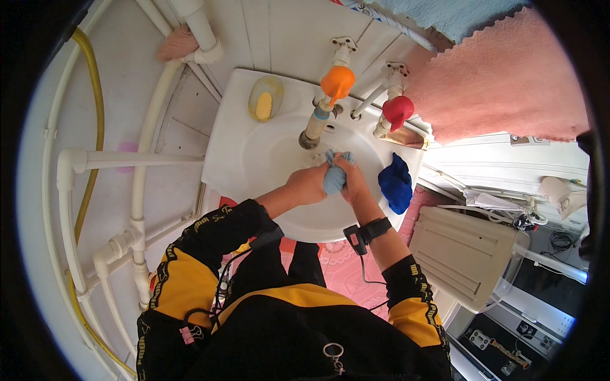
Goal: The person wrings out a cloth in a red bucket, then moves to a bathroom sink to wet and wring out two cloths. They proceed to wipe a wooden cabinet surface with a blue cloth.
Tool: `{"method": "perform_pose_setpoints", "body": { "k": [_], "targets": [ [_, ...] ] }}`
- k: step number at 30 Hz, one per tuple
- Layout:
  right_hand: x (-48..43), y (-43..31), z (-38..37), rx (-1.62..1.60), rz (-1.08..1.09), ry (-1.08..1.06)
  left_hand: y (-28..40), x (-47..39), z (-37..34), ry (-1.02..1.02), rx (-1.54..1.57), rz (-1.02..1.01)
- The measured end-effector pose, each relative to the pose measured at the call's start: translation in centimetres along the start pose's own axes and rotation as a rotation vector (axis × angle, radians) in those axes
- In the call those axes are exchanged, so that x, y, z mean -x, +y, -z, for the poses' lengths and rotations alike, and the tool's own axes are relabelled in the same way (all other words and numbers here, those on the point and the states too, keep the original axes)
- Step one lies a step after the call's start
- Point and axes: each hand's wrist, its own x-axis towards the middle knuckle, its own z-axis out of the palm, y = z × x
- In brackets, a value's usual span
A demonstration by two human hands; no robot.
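My left hand (309, 185) and my right hand (351, 179) both grip a bunched light-blue cloth (335, 179) over the basin of a white washbasin (286, 209). Folds of the cloth stick out between and above my fingers. Just beyond it, the downturned spout (310, 139) of the tap with an orange handle (338, 82) hangs over the bowl. Whether water is running I cannot tell. A dark blue cloth (396, 184) drapes over the basin's right rim, beside my right forearm.
A yellow soap bar (264, 105) lies in a soap dish (273, 83) at the back left corner. Right of the spout is a second tap with a red handle (398, 112). Pink towel (505, 81) hangs at upper right. White pipes (143, 162) line the left wall.
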Motion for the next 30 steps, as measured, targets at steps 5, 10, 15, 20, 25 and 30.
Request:
{"method": "perform_pose_setpoints", "body": {
  "k": [5, 10, 15, 20, 25, 30],
  "targets": [
    [-0.2, 2.0, 1.2, -0.076, 0.050, 0.005, -0.9, 0.7, -1.2, 0.083, 0.011, -0.089],
    [-0.6, 2.5, 2.2, -0.294, 0.023, 0.191, -0.6, 1.8, -0.8, 0.272, 0.175, -0.310],
    [-0.7, 2.1, 2.9, -0.381, -0.057, 0.191, 0.3, 1.9, 1.1, 0.179, 0.315, -0.311],
    [-0.6, 1.7, 1.7, -0.595, -0.125, 0.166, 0.4, 0.8, 0.0, 0.216, 0.715, -0.152],
    [1.8, 1.5, -1.7, -0.247, 0.430, 0.113, -0.3, -0.1, -1.4, 0.160, 1.539, 0.299],
    [5.5, -0.7, -3.6, 0.574, 0.789, 0.104, -0.4, -0.4, -0.6, 0.024, 1.504, 0.452]
  ]
}}
